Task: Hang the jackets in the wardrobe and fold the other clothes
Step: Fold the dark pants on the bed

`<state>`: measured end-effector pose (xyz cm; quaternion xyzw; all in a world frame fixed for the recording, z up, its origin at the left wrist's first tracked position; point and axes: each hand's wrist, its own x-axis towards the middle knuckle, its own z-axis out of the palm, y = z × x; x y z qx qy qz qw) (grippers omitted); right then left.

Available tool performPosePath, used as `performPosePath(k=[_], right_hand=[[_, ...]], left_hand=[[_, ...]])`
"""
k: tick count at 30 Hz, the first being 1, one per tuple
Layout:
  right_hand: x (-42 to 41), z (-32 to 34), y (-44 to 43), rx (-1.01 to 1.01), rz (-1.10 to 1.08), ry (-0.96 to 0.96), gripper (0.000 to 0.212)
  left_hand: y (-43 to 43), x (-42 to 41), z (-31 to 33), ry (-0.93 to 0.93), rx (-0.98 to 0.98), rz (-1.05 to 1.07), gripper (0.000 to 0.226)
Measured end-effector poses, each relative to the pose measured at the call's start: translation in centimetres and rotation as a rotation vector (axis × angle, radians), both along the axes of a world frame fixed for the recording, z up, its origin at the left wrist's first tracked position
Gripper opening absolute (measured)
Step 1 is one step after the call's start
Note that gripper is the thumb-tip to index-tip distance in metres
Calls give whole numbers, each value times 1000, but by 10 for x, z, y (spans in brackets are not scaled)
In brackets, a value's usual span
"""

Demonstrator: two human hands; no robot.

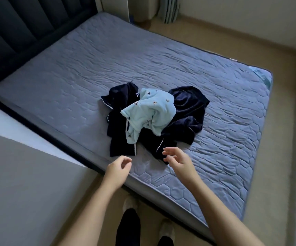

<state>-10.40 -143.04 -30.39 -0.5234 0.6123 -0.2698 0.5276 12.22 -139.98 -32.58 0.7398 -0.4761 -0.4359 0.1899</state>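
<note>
Quilted mattress (pixel 214 96), dark headboard (pixel 19 27), striped curtain (pixel 170 9)

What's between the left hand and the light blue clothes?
In the head view, past the left hand: a bit of bare mattress, then dark blue clothes lying under the light blue clothes.

1. Nothing legible anywhere in this view: no words, no brands, no numbers.
2. A white tag (pixel 233 59) sits on the far edge of the mattress (pixel 72 68), too small to read.
3. A pale label (pixel 138 94) peeks from the dark garment (pixel 120 96), blurred beyond reading.
4. The light blue garment (pixel 150 110) carries small dark motifs, which are shapes and not letters.
</note>
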Motion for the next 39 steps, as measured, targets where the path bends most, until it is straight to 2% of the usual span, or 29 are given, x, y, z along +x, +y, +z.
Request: performPosePath(k=[5,9,12,14,17,19,21,24,25,27,30,33,36,39], right_hand=[[52,-78,-93,75,73,100,31],[101,-136,-182,15,130,204,30],[131,-181,-245,-98,287,416,37],[142,-207,-283,-176,356,630,53],[145,-244,-327,-170,488,939,78],[142,-270,-345,-130,579,1072,80],[137,-292,-356,-43,639,1125,76],[128,-316,-361,38,646,1135,73],[125,-322,-360,35,641,1134,73],[121,-327,-357,24,641,1122,73],[117,-321,-351,49,648,1084,74],[115,-302,-344,116,629,985,72],[116,-276,-336,173,529,798,60],[122,-236,-328,271,323,552,49]], left_hand=[[-82,42,-96,21,202,12,13],[-166,77,-161,73,221,86,15],[-238,101,-203,52,146,153,10],[-283,117,-223,-60,81,129,25],[-337,133,-248,-303,0,-48,47],[-366,135,-261,-382,-57,-85,58],[-391,133,-275,-350,-100,-5,69],[-419,131,-291,-237,-49,216,75],[-425,131,-295,-228,-29,274,68],[-432,131,-300,-242,-32,298,39],[-427,128,-296,-85,-136,325,4],[-410,130,-281,107,-216,398,27],[-391,131,-254,250,-230,560,30],[-377,124,-212,317,-295,635,28]])
